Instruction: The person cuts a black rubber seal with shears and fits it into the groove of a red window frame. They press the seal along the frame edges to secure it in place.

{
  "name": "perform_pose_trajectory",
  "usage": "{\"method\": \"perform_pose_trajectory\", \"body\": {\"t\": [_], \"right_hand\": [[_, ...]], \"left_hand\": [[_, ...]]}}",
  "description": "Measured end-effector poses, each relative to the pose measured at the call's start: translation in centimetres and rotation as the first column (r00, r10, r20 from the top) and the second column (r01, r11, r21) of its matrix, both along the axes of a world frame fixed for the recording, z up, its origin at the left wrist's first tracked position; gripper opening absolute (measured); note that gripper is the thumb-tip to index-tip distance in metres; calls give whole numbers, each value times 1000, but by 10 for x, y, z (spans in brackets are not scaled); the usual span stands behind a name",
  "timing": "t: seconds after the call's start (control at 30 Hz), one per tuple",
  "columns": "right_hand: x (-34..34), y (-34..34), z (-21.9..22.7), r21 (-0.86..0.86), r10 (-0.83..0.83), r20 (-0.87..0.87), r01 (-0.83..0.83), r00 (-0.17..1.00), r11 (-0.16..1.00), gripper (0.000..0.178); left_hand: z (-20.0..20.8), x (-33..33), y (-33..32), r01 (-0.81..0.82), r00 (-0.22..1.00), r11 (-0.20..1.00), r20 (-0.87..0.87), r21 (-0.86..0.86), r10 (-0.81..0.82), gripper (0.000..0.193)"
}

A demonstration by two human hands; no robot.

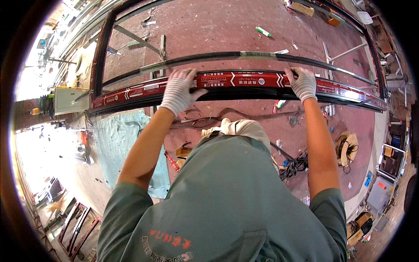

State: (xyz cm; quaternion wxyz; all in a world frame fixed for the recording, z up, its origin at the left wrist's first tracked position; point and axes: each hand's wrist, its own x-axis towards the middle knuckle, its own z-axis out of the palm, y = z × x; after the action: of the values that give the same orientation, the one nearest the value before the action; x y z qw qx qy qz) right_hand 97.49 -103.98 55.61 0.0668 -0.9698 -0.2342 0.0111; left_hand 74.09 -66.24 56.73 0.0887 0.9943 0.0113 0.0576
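Note:
A large dark metal frame [235, 93] stretches across the view, its near rail covered with red printed film. My left hand [180, 89], in a grey-and-white striped glove, grips this rail left of its middle. Its fingers reach over the far edge, and the thumb lies apart on the near face. Farther right, my right hand [303, 83] wears a matching glove and holds the same rail, fingers bent over the far edge. The fingertips of both hands are partly hidden. A second, thinner crossbar [253, 54] runs just beyond the near rail.
Metal stand legs [163, 49] show under the frame. On the reddish floor lie a green-and-white tube [263, 31], a coil of black cable [296, 166] and a straw-coloured hat [347, 147]. A pale blue-green sheet [118, 148] lies at left, near a light metal box [70, 100].

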Motion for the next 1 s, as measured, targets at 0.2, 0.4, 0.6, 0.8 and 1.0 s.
{"method": "perform_pose_trajectory", "body": {"t": [0.2,0.4,0.6,0.8,1.0], "right_hand": [[2,-1,-7,-22,9,21,-8,1000,1000,53],[2,0,-2,-9,13,-6,-13,1000,1000,51],[3,-2,-5,-3,2,13,-2,1000,1000,52],[3,-3,-9,-4,-1,32,1,999,1000,52],[3,-3,-9,2,-2,5,2,1000,1000,55]], "left_hand": [[4,41,-66,1,998,999,-58,-55,-5,83],[3,48,-81,-29,994,1000,-106,-1,29,84],[-4,42,-66,-1,1000,1000,-15,-25,1,82],[2,22,-35,-49,993,998,-102,35,52,88],[0,22,-42,-87,987,991,-128,105,100,83]]}}
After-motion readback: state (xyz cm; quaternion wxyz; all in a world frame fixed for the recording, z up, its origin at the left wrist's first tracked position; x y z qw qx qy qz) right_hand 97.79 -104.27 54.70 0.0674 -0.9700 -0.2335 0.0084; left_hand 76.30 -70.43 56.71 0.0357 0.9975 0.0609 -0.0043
